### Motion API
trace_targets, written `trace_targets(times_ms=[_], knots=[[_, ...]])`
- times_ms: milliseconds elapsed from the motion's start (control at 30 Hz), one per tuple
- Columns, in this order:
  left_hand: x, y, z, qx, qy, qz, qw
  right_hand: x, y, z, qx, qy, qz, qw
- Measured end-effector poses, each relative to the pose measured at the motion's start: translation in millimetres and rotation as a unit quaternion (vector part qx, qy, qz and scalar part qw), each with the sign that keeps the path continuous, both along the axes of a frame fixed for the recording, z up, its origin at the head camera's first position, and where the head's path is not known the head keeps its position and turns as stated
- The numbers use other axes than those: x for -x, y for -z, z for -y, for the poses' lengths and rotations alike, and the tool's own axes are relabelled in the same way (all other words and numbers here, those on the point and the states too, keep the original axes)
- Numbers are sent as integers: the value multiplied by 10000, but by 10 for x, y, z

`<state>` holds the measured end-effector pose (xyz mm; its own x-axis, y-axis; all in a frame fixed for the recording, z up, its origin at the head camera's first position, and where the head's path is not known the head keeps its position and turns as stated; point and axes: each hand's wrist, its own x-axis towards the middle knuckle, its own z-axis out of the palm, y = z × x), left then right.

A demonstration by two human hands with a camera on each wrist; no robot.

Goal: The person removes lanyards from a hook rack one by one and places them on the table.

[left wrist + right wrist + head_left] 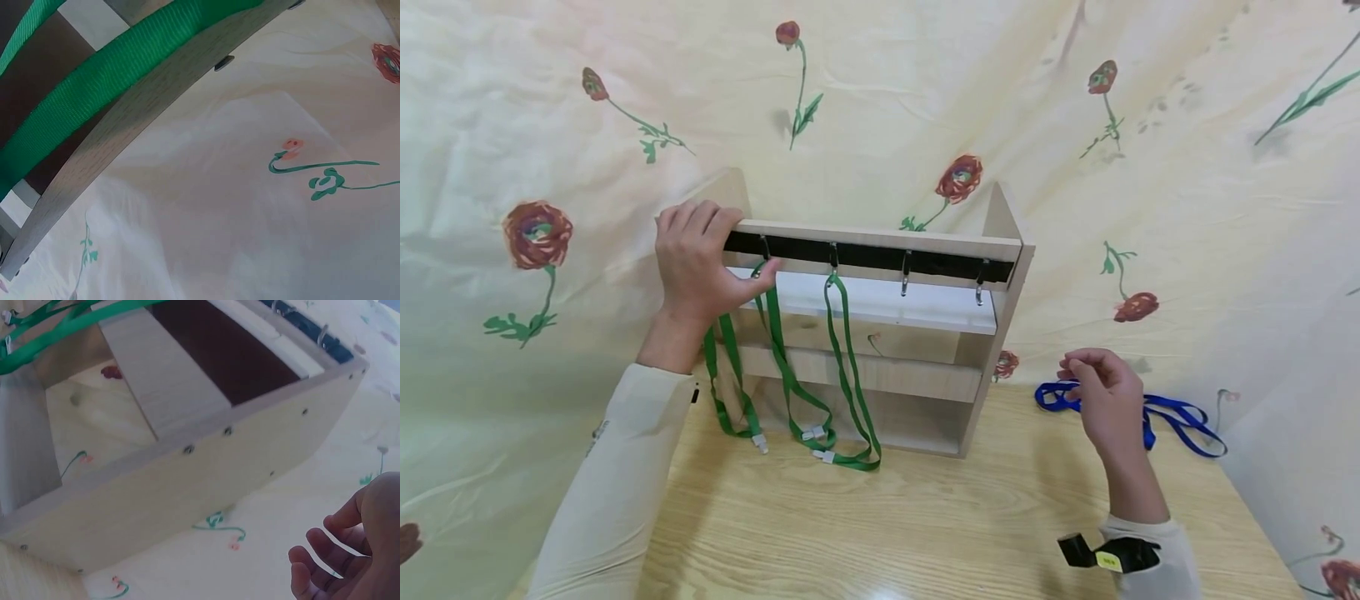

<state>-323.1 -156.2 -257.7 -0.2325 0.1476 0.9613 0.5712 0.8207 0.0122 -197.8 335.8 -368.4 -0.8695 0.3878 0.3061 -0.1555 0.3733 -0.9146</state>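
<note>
My left hand [700, 262] grips the upper left corner of a light wooden rack [865, 377], fingers over its top edge. Its thumb lies across the front, by a metal hook with a green lanyard [776, 329]. Another green lanyard [859, 463] hangs from the hook to the right, and a third [728, 337] hangs below the hand, its upper end hidden. Green strap [81, 119] crosses the left wrist view. My right hand [1108, 404] is empty, fingers loosely bent, and overlaps blue lanyards [1054, 398] in the head view. The right wrist view shows its bent fingers [322, 547] beyond the rack's side.
Two bare hooks, one near the middle [906, 273] and one at the right [980, 283], sit on the rack's black strip [872, 254]. The rack stands on a wooden table [850, 533] against flowered cloth [865, 100]. A black band [1127, 553] circles the right sleeve.
</note>
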Motion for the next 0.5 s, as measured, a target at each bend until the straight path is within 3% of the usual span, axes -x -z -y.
trace_targets(times_ms=[233, 500], knots=[[-16, -13, -6, -19, 47, -11, 10000, -129, -106, 222, -293, -203, -547, 9979], [-17, -12, -1, 0, 15, 49, 10000, -264, -162, 503, -744, -544, -788, 9926]])
